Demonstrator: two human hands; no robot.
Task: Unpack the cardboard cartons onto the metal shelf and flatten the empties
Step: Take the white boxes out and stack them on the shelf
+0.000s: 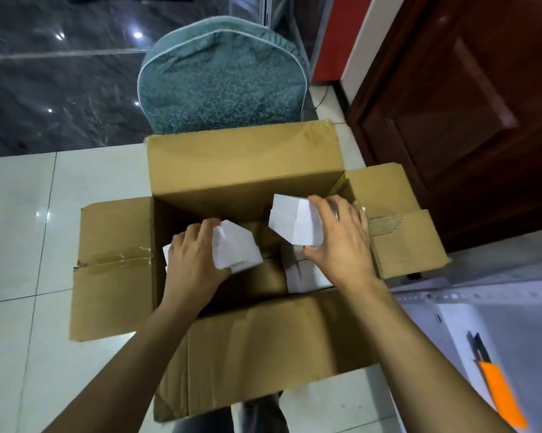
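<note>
An open brown cardboard carton (244,157) stands on the tiled floor with its four flaps spread outward. Inside it my left hand (194,260) grips a small white box (238,248) on the left. My right hand (341,242) grips another white box (294,221), lifted toward the carton's right side. A third white box (307,276) lies on the carton's bottom under my right hand. The metal shelf's white top (482,310) shows at the lower right.
A teal cushioned chair (222,79) stands just behind the carton. A dark wooden door (466,114) is at the right. An orange utility knife (497,389) lies on the shelf. Pale tiles (23,229) stretch left of the carton.
</note>
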